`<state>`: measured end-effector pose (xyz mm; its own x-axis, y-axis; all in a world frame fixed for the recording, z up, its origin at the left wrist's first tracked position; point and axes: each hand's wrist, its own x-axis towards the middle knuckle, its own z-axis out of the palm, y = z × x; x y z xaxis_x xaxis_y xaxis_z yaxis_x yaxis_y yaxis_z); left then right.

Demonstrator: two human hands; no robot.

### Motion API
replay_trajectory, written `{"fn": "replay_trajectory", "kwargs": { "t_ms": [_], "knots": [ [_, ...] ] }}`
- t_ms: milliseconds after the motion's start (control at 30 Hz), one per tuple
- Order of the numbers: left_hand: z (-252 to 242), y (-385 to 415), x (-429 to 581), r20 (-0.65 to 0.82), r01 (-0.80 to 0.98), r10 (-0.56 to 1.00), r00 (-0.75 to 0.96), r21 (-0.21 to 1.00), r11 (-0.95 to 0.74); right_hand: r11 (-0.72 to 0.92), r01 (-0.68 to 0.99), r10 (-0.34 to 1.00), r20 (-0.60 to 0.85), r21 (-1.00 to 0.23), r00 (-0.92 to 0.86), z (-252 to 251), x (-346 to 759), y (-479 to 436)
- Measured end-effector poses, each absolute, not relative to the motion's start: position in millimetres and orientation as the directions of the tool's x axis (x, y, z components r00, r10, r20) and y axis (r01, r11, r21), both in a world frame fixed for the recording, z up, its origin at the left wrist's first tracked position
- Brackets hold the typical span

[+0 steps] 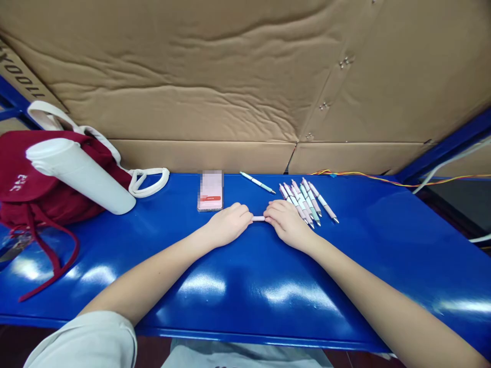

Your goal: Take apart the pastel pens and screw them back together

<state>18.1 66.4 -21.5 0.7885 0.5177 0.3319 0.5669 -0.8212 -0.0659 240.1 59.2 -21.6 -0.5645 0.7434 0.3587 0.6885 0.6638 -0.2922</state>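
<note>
Between my two hands runs a short pink stretch of a pen [259,219], held level just above or on the blue table. My left hand [231,224] is closed, its fingertips pinching the left end. From the other side, the fingers of my right hand [287,221] grip the right end. Both ends of the pen are hidden in my fingers. Right behind my right hand lies a bunch of several pens [305,200], pink, white and green, side by side with their tips toward me. One light green and white pen [258,182] lies apart, farther back.
A phone [210,190] with a lit screen lies behind my left hand. At the left, a white bottle [86,176] leans on a dark red bag [23,174] with white handles. Cardboard [215,102] closes off the back of the blue table [238,286]. Thin wires [368,176] run along the back right.
</note>
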Motion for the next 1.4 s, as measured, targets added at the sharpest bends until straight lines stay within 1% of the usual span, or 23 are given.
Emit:
{"fn": "replay_trajectory", "kwargs": {
  "t_ms": [100, 167, 267, 333, 433, 533, 600, 667, 700, 767, 800, 867, 967, 1033, 1100, 1167, 1200, 1300, 1400],
  "knots": [
    [-21.0, 65.3, 18.1, 0.326, 0.572, 0.521, 0.789, -0.079, -0.817, 0.665, 0.666, 0.744, 0.379, -0.338, -0.551, -24.4, 241.3, 61.2],
    [-18.3, 63.1, 19.3, 0.334, 0.578, 0.531, 0.779, -0.053, -0.814, 0.659, 0.646, 0.751, 0.39, -0.385, -0.533, -23.0, 243.9, 62.9],
    [-12.5, 57.6, 23.1, 0.383, 0.609, 0.565, 0.731, 0.009, -0.793, 0.625, 0.624, 0.78, 0.386, -0.469, -0.492, -11.4, 254.6, 65.8],
    [-9.4, 54.2, 25.7, 0.417, 0.617, 0.566, 0.711, 0.015, -0.786, 0.594, 0.629, 0.804, 0.374, -0.502, -0.462, 1.3, 266.7, 67.6],
    [-7.6, 52.8, 26.9, 0.434, 0.633, 0.573, 0.695, 0.008, -0.774, 0.538, 0.675, 0.84, 0.387, -0.505, -0.381, 19.5, 287.2, 69.7],
    [-8.0, 55.0, 24.9, 0.435, 0.665, 0.607, 0.665, 0.026, -0.747, 0.451, 0.736, 0.855, 0.48, -0.505, -0.195, 30.0, 302.3, 69.8],
    [-8.9, 56.8, 23.4, 0.42, 0.67, 0.618, 0.664, 0.031, -0.742, 0.413, 0.797, 0.821, 0.558, -0.44, -0.118, 32.9, 306.4, 68.3],
    [-10.1, 58.1, 22.3, 0.393, 0.661, 0.616, 0.682, 0.029, -0.75, 0.406, 0.863, 0.797, 0.578, -0.299, -0.175, 33.8, 305.1, 66.0],
    [-10.8, 58.6, 21.9, 0.378, 0.655, 0.614, 0.693, 0.026, -0.755, 0.413, 0.886, 0.799, 0.551, -0.212, -0.24, 33.5, 302.5, 64.7],
    [-12.1, 59.4, 21.2, 0.36, 0.647, 0.609, 0.707, 0.02, -0.762, 0.442, 0.895, 0.817, 0.438, -0.059, -0.375, 31.5, 294.4, 62.5],
    [-12.7, 59.6, 20.9, 0.358, 0.646, 0.608, 0.709, 0.018, -0.764, 0.464, 0.886, 0.825, 0.366, -0.007, -0.43, 29.8, 289.7, 61.7],
    [-13.6, 59.9, 20.3, 0.358, 0.646, 0.608, 0.709, 0.018, -0.764, 0.515, 0.856, 0.828, 0.225, 0.058, -0.513, 25.6, 281.4, 60.5],
    [-14.1, 60.6, 19.5, 0.359, 0.647, 0.609, 0.708, 0.017, -0.762, 0.537, 0.837, 0.832, 0.096, 0.11, -0.546, 20.2, 275.5, 61.2],
    [-13.9, 61.3, 19.4, 0.356, 0.649, 0.612, 0.706, 0.019, -0.76, 0.52, 0.848, 0.845, 0.083, 0.105, -0.528, 17.9, 274.0, 64.5],
    [-13.8, 62.3, 19.8, 0.352, 0.651, 0.616, 0.705, 0.023, -0.759, 0.465, 0.882, 0.869, 0.155, 0.074, -0.471, 15.2, 269.9, 71.2],
    [-14.2, 63.1, 20.8, 0.346, 0.652, 0.618, 0.706, 0.025, -0.758, 0.374, 0.926, 0.884, 0.28, 0.055, -0.374, 11.1, 260.6, 81.4],
    [-14.7, 63.4, 21.3, 0.344, 0.653, 0.619, 0.706, 0.023, -0.757, 0.346, 0.936, 0.883, 0.315, 0.06, -0.347, 8.4, 254.4, 87.2],
    [-16.8, 62.9, 22.7, 0.34, 0.653, 0.617, 0.709, 0.011, -0.757, 0.276, 0.956, 0.906, 0.306, 0.099, -0.293, 1.1, 235.3, 103.0],
    [-16.6, 61.3, 22.7, 0.331, 0.656, 0.618, 0.713, -0.004, -0.755, 0.242, 0.967, 0.917, 0.306, 0.084, -0.256, -0.6, 226.5, 107.4]
  ]
}}
